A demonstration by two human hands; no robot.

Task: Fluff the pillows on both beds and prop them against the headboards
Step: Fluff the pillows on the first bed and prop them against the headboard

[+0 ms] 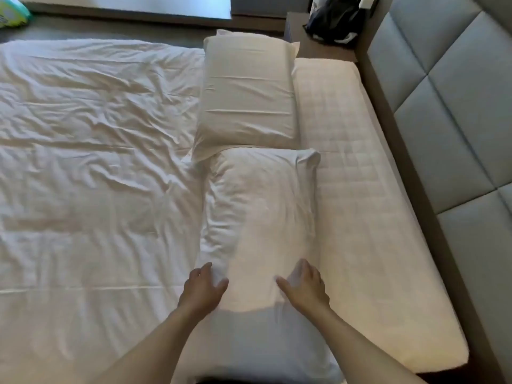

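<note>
Two white pillows lie flat on the bed, end to end, a gap away from the grey padded headboard [448,112] on the right. The near pillow [260,212] is rumpled and reaches down to the bottom edge of the view. The far pillow [246,90] is smoother. My left hand [203,286] rests on the near pillow's left side with fingers spread. On the same pillow's right side lies my right hand [303,284], also spread. Neither hand grips the fabric.
A wrinkled white duvet [91,167] covers the bed to the left. Bare quilted mattress [357,195] runs between the pillows and the headboard. A dark bag [335,20] sits on the nightstand at the top right. A green-and-white pack [11,12] lies at the top left.
</note>
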